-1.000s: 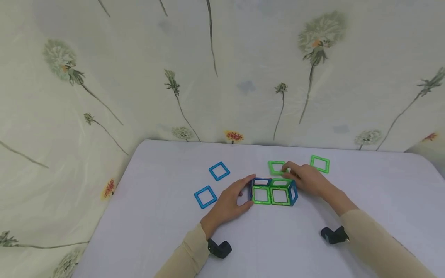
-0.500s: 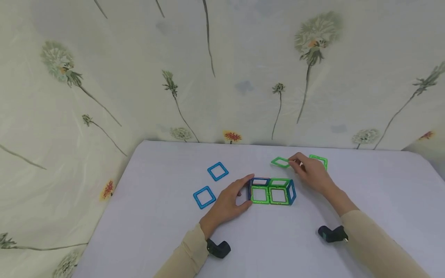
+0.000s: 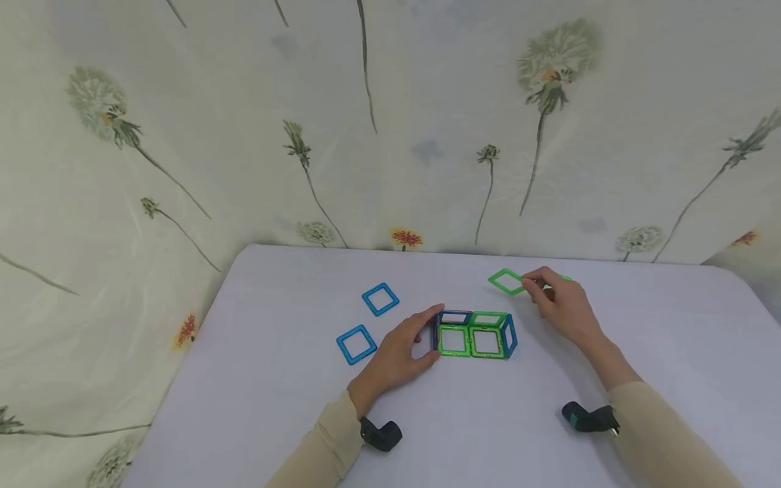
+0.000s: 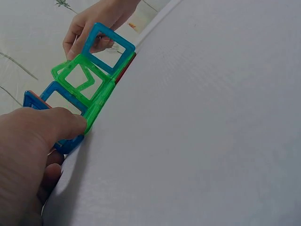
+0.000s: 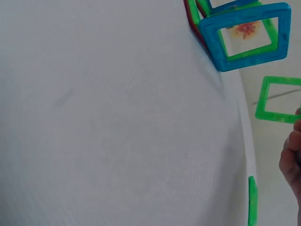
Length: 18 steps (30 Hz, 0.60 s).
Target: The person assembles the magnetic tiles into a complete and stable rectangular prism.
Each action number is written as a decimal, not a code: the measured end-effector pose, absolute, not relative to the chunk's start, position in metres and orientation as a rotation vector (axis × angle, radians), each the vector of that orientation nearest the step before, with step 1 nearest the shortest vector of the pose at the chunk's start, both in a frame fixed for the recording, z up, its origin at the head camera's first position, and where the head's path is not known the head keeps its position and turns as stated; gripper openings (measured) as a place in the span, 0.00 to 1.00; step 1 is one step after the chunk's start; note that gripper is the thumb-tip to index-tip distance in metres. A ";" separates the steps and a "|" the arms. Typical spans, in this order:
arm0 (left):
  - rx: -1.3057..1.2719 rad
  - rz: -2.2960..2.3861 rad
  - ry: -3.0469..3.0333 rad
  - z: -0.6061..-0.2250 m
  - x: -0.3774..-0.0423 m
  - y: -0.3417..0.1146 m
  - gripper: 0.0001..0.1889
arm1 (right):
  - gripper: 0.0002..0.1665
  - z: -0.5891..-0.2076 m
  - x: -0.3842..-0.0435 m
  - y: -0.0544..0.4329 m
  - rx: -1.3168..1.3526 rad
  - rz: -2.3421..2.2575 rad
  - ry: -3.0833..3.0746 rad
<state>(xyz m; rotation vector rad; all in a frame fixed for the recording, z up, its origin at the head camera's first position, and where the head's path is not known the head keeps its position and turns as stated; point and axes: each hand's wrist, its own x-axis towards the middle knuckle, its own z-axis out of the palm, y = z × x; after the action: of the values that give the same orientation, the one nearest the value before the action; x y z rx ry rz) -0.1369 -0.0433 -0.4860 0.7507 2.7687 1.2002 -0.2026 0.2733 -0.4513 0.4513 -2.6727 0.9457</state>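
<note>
A box-shaped build of green and blue square magnetic tiles (image 3: 470, 341) stands on the table. At its left end my left hand (image 3: 396, 352) grips it, thumb at the front and fingers reaching behind. In the left wrist view that thumb (image 4: 66, 121) presses near a blue tile. Behind and right of the build, my right hand (image 3: 564, 305) pinches a loose green square tile (image 3: 500, 287) by its right corner. The right wrist view shows this held tile (image 5: 261, 96) raised off the table, apart from the build's blue end tile (image 5: 211, 44).
Two blue square tiles lie left of the build, a farther one (image 3: 369, 306) and a nearer one (image 3: 344, 350). Another green tile (image 3: 566, 278) is mostly hidden behind my right hand. A flowered cloth (image 3: 427, 190) hangs beyond the white table's (image 3: 476, 420) back edge.
My right hand has lifted the green tile from behind the build and carried it slightly right. My left hand stays on the build's left end.
</note>
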 end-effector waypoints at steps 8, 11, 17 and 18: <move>0.731 1.186 2.777 -0.485 -0.136 -0.044 0.44 | 0.11 -0.446 -0.194 0.273 0.415 1.084 -2.643; 0.734 1.190 2.776 -0.486 -0.135 -0.044 0.44 | 0.10 -0.444 -0.192 0.272 0.416 1.104 -2.612; 0.746 1.207 2.764 -0.484 -0.136 -0.043 0.44 | 0.07 -0.437 -0.189 0.269 0.451 1.097 -2.517; 0.748 1.211 2.762 -0.484 -0.136 -0.043 0.44 | 0.07 -0.435 -0.188 0.268 0.452 1.088 -2.506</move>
<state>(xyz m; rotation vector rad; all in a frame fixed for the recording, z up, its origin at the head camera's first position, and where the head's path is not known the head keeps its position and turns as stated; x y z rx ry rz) -0.1359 -0.0429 -0.4837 0.7476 2.7621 1.2111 -0.1884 0.2682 -0.4353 0.4516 -2.5062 1.0882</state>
